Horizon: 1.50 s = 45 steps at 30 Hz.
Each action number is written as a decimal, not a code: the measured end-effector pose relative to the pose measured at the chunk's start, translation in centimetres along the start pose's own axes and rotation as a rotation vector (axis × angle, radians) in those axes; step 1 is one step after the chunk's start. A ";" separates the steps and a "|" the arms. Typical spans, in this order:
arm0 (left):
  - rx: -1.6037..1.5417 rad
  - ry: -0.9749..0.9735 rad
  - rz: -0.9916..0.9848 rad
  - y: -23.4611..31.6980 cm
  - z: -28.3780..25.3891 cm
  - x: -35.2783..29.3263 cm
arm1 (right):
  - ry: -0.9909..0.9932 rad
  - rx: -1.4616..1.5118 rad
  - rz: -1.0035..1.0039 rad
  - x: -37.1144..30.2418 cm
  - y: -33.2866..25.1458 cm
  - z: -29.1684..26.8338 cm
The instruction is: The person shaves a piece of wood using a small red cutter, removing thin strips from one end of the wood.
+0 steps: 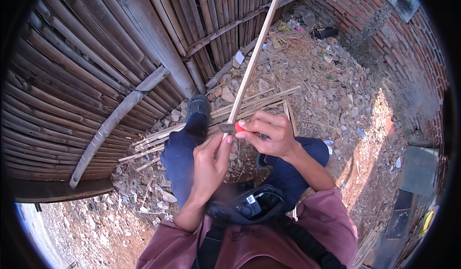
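A long, pale wooden strip (254,57) slants up and away from my body, its near end low between my legs. My left hand (211,161) is closed around that near end, thumb pressed along it. In my right hand (271,134) is a knife with a red handle (239,127), mostly covered by the fingers. Its short dark blade (225,127) lies across the strip just above my left thumb. Whether the edge has bitten into the wood is too small to tell.
Several loose wooden strips (163,134) lie on stony, rubble-strewn ground (326,91). A bamboo wall (86,57) rises at the left, a brick wall (418,38) at the right. At my waist an open black pouch (249,206) holds a small dark device. Litter is scattered at the far end.
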<state>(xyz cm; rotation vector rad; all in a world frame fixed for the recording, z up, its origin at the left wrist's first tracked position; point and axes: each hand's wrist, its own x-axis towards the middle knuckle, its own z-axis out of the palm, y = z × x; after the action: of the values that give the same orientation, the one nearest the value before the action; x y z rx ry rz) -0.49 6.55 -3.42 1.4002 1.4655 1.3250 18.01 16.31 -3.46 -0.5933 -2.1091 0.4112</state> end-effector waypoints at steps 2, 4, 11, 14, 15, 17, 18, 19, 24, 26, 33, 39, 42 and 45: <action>0.037 -0.004 0.016 -0.1 -0.1 0.0 | -0.007 -0.003 -0.017 0.0 0.2 0.0; 0.056 -0.004 0.031 -0.1 -0.1 0.0 | -0.009 -0.011 -0.036 0.0 0.4 -0.1; 0.099 0.036 0.088 -0.2 0.1 0.0 | 0.014 -0.142 -0.100 0.3 0.0 -0.3; 0.095 0.045 0.099 -0.2 0.2 0.0 | 0.028 -0.192 -0.113 0.3 -0.1 -0.5; 0.099 0.046 0.102 -0.2 0.2 0.0 | 0.031 -0.198 -0.115 0.3 0.0 -0.4; 0.110 0.052 0.109 -0.4 0.1 0.0 | 0.036 -0.204 -0.118 0.3 0.0 -0.2; 0.116 0.050 0.109 -0.3 0.0 0.0 | 0.038 -0.210 -0.120 0.4 0.0 -0.1; 0.120 0.047 0.110 -0.3 0.0 -0.1 | 0.042 -0.217 -0.126 0.5 -0.1 -0.1; 0.121 0.058 0.086 0.3 -0.2 -0.1 | 0.050 -0.254 -0.120 0.7 -0.3 -0.2; 0.115 0.059 0.085 0.2 -0.3 -0.2 | 0.051 -0.268 -0.131 1.0 -0.7 -0.3; 0.128 -0.094 -0.035 -1.6 -1.0 -4.6 | 0.630 -0.120 0.365 3.8 8.9 -12.3; -0.083 -0.214 -0.128 0.3 -1.2 -2.3 | 0.368 0.843 0.670 2.0 2.4 -5.5; -0.121 -0.257 -0.126 0.2 -0.9 -2.1 | 0.198 1.116 0.699 1.6 1.0 -3.5; -0.060 -0.298 -0.091 0.8 -0.8 -1.9 | 0.159 1.161 0.729 1.4 1.1 -2.2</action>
<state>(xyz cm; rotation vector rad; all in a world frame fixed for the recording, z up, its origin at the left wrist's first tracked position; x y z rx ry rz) -0.70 4.49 -2.73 1.4059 1.2645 1.0438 19.38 18.11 -1.85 -0.6023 -1.1091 1.7442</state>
